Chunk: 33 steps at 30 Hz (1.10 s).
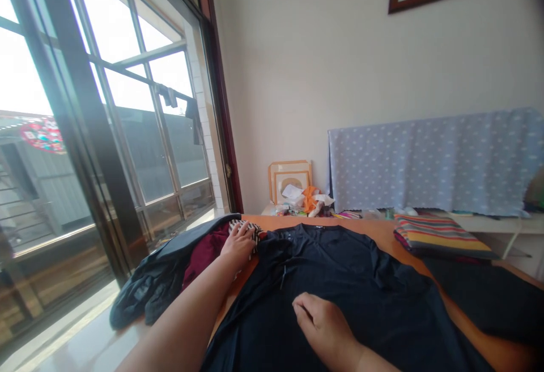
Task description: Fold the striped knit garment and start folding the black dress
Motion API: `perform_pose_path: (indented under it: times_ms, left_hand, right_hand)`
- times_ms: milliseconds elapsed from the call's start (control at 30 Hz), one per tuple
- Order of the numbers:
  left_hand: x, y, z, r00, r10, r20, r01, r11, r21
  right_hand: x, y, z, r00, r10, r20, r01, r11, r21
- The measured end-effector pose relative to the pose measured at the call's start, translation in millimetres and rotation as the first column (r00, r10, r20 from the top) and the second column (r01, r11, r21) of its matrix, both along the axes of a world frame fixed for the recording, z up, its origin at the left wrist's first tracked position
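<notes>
A dark navy long-sleeved shirt (pixel 352 281) lies spread out on the orange-brown table, its neckline at the far side. My left hand (pixel 240 243) reaches past the shirt's left side and rests on a black-and-white striped cloth (pixel 257 229), fingers stretched out and slightly apart. That cloth is part of a heap with a maroon garment (pixel 206 253) and dark grey clothes (pixel 147 284). Over the middle of the shirt is my right hand (pixel 323 324), its fingers curled closed; whatever they may hold is hidden.
On the right, a folded striped cloth (pixel 442 236) and a dark folded garment (pixel 488 293) lie on the table (pixel 385 227). Behind are picture frames (pixel 272 179), a pile of small items (pixel 310 199) and a blue patterned drape (pixel 429 162). Windows (pixel 140 106) line the left.
</notes>
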State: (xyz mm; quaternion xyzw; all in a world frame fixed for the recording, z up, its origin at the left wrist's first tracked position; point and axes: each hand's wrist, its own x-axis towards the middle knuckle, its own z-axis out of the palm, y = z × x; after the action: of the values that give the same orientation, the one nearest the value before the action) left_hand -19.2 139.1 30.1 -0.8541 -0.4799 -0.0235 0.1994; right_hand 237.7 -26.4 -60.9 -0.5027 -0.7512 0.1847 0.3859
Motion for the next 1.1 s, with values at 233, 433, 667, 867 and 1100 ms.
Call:
perform_pose_path:
  times_ms: [233, 433, 667, 867, 1100]
  left_hand:
    - [-1.0, 61.2, -36.3, 0.993, 0.017, -0.121, -0.029, 0.995, -0.098]
    - [-3.1, 84.8, -53.9, 0.987, 0.115, -0.109, -0.122, 0.991, -0.057]
    - [2.5, 108.7, -61.0, 0.961, 0.270, -0.064, -0.273, 0.961, -0.051]
    - [2.7, 115.1, -53.5, 0.946, 0.324, 0.008, -0.321, 0.942, -0.097]
    - [28.4, 99.1, -39.1, 0.953, 0.233, 0.191, -0.208, 0.968, -0.142]
  right_hand:
    - [6.4, 7.8, -4.3, 0.999, -0.018, -0.037, 0.018, 1.000, 0.000]
    - [7.2, 8.5, -4.1, 0.999, -0.001, -0.050, 0.000, 1.000, -0.025]
    - [8.6, 9.1, -2.7, 0.997, -0.003, -0.076, -0.001, 0.999, -0.047]
    - [8.6, 10.3, -2.5, 0.996, -0.011, -0.085, 0.007, 0.999, -0.045]
    - [8.0, 10.7, -0.8, 0.996, -0.029, -0.085, 0.024, 0.998, -0.059]
